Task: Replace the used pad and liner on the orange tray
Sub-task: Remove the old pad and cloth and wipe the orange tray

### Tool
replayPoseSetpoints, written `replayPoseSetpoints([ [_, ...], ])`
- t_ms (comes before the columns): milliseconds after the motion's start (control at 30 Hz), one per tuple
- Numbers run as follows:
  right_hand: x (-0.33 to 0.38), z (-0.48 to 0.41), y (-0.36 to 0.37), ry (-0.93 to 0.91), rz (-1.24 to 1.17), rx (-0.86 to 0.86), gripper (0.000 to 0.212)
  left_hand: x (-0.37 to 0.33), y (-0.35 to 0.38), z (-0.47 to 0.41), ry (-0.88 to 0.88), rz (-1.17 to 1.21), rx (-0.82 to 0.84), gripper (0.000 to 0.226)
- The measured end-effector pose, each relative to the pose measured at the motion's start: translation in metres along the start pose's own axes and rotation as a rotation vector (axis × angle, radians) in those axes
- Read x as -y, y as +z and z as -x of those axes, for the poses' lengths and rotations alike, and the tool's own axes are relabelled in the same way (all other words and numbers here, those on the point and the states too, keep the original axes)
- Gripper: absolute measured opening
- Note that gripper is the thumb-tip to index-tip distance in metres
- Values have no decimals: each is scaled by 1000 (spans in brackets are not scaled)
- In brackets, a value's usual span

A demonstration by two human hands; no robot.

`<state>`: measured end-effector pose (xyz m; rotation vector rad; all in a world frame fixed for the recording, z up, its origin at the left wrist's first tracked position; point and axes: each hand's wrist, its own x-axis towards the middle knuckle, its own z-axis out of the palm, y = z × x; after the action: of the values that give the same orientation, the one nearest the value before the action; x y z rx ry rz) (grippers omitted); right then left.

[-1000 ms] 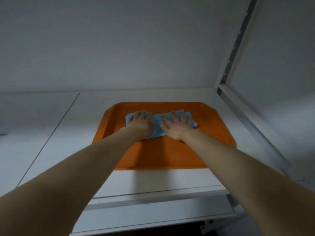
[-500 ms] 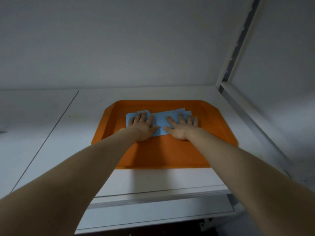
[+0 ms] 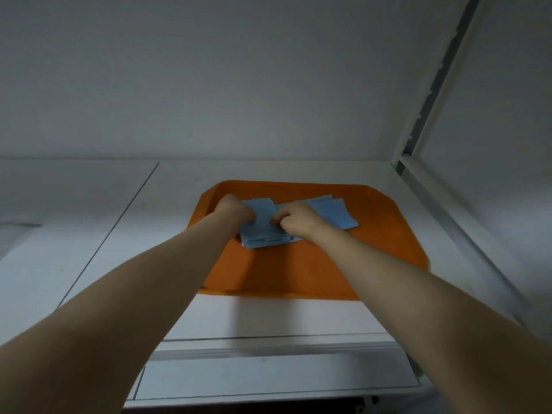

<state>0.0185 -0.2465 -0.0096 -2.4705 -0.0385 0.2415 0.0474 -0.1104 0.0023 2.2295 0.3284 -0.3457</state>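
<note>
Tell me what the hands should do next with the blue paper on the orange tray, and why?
Probably pull apart to spread it: the left hand and right hand both grip the folded light-blue paper sheet, which covers only part of the orange plastic tray.

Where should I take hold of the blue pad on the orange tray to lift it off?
Probably the near folded edge of the blue pad, from your side of the orange tray: the layers stack into a thick lip there, the far flaps lie loose. The left hand and right hand pinch its middle.
</note>
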Motion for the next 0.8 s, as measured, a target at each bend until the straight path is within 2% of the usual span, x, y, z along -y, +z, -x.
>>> replayPoseSetpoints([
  [67,1,1,-6,26,-129,-14,27,-4,-4,4,-30,233,35,29],
  [133,4,6,-16,58,-327,-12,39,-15,-4,6,-36,393,59,10],
  [167,4,8,-21,70,-433,-3,48,-22,-4,9,-25,450,76,9],
  [267,2,12,-34,46,-497,-32,72,-41,0,14,24,563,122,32],
  [367,-7,11,-40,33,-460,-122,75,-52,8,18,45,656,166,42],
  [467,-24,5,-44,21,-379,-238,62,-52,21,15,59,530,151,40],
  [600,-46,-3,-42,74,-191,-258,52,-42,33,12,119,260,108,12],
  [633,-49,-5,-40,93,-150,-252,49,-39,35,6,135,195,76,21],
  [700,-55,-8,-37,107,36,-248,46,-36,39,3,199,24,60,21],
  [733,-57,-8,-36,95,182,-245,46,-36,39,4,234,-68,59,9],
  [767,-57,-8,-34,67,303,-230,47,-36,40,3,264,-152,52,17],
  [800,-56,-6,-32,23,375,-197,49,-34,42,0,304,-247,34,36],
])
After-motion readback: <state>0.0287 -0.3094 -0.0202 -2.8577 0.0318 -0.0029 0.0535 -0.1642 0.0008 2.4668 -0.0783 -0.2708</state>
